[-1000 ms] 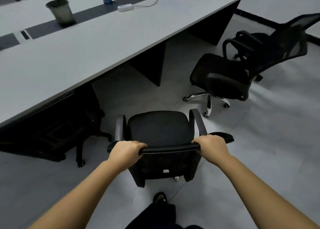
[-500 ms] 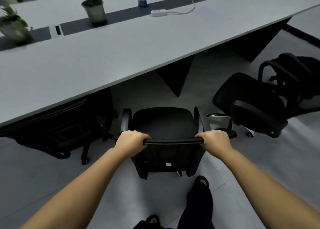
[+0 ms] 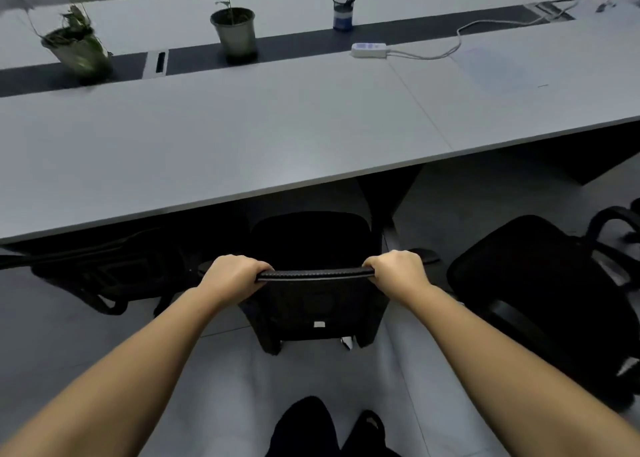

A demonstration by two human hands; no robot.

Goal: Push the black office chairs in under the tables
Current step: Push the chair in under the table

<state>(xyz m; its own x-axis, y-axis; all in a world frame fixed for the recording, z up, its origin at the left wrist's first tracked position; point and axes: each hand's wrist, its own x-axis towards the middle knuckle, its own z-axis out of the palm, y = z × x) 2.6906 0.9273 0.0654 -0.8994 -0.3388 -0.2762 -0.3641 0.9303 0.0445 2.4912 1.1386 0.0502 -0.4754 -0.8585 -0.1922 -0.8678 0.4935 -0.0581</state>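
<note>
A black office chair point(image 3: 313, 304) stands straight in front of me, its seat partly under the edge of the long grey table point(image 3: 242, 138). My left hand point(image 3: 232, 276) grips the left end of the chair's top backrest rail. My right hand point(image 3: 398, 271) grips the right end of the same rail. A second black chair point(image 3: 540, 283) stands out on the floor to the right, turned sideways and away from the table. A third black chair point(image 3: 104, 269) sits tucked under the table to the left.
On the table stand two potted plants point(image 3: 235, 31), a pen cup point(image 3: 343, 12) and a white power strip point(image 3: 369, 50) with its cable. A dark table leg panel point(image 3: 384, 193) drops just right of the held chair. My black trousers and shoes point(image 3: 329, 429) show at the bottom.
The held chair has rolled forward toward the table, its seat now partly under the edge. I have stepped closer, and the sideways chair has shifted to the right edge of my view.
</note>
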